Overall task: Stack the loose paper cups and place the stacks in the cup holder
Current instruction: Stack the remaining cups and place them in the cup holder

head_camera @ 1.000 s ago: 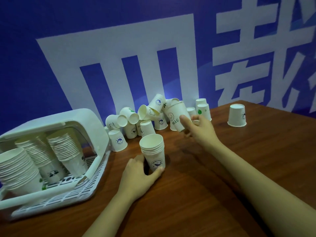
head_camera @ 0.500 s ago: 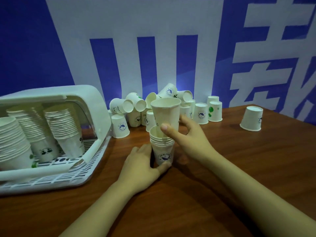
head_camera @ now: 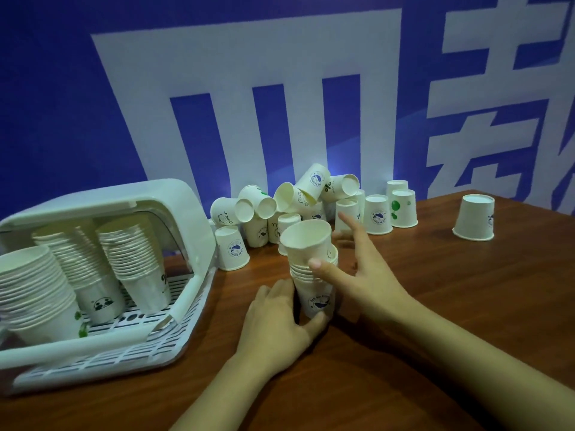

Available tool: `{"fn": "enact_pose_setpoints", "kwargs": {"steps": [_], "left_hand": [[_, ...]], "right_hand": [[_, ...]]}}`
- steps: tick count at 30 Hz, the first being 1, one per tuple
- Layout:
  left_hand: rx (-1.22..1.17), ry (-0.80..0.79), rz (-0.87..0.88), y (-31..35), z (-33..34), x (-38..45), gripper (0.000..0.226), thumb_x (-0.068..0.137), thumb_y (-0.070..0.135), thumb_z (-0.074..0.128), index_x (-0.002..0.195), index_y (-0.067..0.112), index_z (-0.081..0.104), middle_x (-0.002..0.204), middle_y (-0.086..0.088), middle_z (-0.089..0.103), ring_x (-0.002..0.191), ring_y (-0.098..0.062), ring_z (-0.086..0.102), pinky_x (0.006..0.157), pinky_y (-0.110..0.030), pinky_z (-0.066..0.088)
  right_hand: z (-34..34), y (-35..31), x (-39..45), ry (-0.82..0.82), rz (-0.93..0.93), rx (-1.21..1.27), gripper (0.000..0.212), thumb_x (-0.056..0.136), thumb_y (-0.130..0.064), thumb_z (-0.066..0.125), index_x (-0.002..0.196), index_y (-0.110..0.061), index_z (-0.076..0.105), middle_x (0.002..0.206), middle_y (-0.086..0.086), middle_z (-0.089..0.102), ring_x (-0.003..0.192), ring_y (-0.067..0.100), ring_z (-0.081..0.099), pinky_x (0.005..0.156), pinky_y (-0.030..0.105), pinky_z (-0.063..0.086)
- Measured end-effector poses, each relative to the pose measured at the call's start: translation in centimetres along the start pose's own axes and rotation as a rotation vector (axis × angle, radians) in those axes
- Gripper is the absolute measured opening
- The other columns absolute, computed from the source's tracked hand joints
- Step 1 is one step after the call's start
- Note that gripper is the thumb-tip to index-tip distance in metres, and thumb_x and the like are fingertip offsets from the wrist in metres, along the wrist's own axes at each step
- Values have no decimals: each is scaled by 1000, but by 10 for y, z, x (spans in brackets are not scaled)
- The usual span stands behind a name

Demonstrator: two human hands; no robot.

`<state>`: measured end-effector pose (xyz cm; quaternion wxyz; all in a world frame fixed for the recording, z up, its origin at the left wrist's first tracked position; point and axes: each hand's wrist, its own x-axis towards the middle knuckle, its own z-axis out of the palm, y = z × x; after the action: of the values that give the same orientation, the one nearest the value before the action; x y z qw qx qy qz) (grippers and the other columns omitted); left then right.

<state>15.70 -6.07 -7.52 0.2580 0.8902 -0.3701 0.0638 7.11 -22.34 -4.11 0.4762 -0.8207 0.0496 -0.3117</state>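
Left hand [head_camera: 273,321] wrapped round the stack's [head_camera: 314,287] base at frame centre, steadying it on the table [head_camera: 435,321]. Right hand [head_camera: 357,269] open, fingers spread, thumb touching a tilted top cup [head_camera: 306,241], not fully seated. Loose cups [head_camera: 295,206] heaped behind. Holder [head_camera: 186,213] at left, already carrying stacks.

The left hand [head_camera: 277,321] wraps the base of a short stack of cups [head_camera: 314,284] standing on the wooden table [head_camera: 435,306], thumb in front and fingers behind it. The right hand [head_camera: 364,275] is spread open just right of the stack, its thumb tip touching the tilted top cup [head_camera: 308,241], its fingers reaching toward the loose cups [head_camera: 298,206] heaped beyond. Well left of the left fingers sits the white cup holder [head_camera: 193,244], holding three tall stacks [head_camera: 93,269].
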Motion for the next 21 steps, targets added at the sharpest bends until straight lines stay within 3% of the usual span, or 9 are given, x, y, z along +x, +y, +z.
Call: {"fn": "enact_pose_setpoints", "kwargs": {"steps": [2,5,7,10,14,18,21], "left_hand": [[-8,7,2,-2,2,0,54,84,74,60,122,36,52,115,18,57,108,-12,45,90,-35,46],[-3,12,0,-2,3,0,57,82,77,58,121,35,52,114,18,57,107,-12,46,92,-37,47],[34,21,1,-1,3,0,55,83,76,56,121,35,52,115,18,57,108,-14,47,94,-38,46],[91,47,-11,3,0,-2,51,86,76,54,118,37,53,115,17,59,108,-15,49,95,-37,42],[99,105,-62,8,-6,-4,51,85,75,57,117,37,54,116,16,62,112,-16,53,95,-36,41],[41,118,-145,3,-7,0,54,80,74,62,117,36,51,117,15,63,113,-15,54,95,-36,45],[-219,132,-182,0,-6,1,67,65,71,71,119,39,48,116,18,65,113,-11,60,93,-34,52]], "right_hand": [[-4,-1,-4,-9,-140,-125,91,83,-68,64,158,-50,15,157,-20,32,148,4,30,119,45,27],[-8,3,-4,-59,-295,-398,68,91,-66,48,153,-40,37,158,-22,27,150,1,16,118,48,22],[-5,7,-3,-68,-294,-441,60,92,-67,37,142,-36,52,162,-21,27,153,4,9,119,47,17],[1,10,1,-42,-286,-416,57,95,-66,30,134,-35,59,166,-19,25,155,4,4,116,40,13],[11,20,-5,-43,-198,-170,56,96,-65,27,146,-46,46,155,-24,37,151,5,20,122,41,19],[26,31,5,-17,-107,170,57,96,-59,44,149,-38,46,147,-19,53,142,7,45,118,50,37],[35,27,8,-132,-145,196,63,97,-53,49,155,-31,41,148,-14,57,136,6,53,114,39,43]]}}
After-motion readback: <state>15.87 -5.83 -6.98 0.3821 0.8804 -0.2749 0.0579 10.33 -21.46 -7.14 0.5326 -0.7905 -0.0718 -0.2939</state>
